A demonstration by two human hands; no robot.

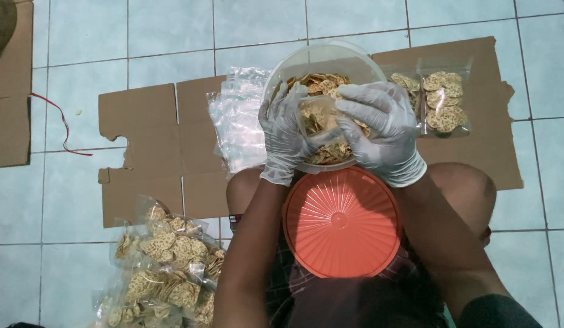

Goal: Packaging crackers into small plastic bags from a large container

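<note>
Both gloved hands, left hand [286, 135] and right hand [381, 130], pinch a small clear bag [315, 118] half-filled with crackers over the still well-stocked tub [321, 61], 2 filled bags [437, 100] beside it, more heaped [163, 267] left, empty bags [236, 121] waiting

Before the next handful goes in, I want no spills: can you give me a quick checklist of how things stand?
1. Small clear bag held by both hands: ok, the left hand and right hand both have a grip on it.
2. Bag over the round clear tub of crackers: ok.
3. Gloves on both hands: ok.
4. Bag mouth open: cannot tell, the fingers hide it.
5. Orange lid out of the way: ok, it lies on the lap, below the tub.
6. Empty bags within reach: ok, stacked on the cardboard beside the left hand.
</note>
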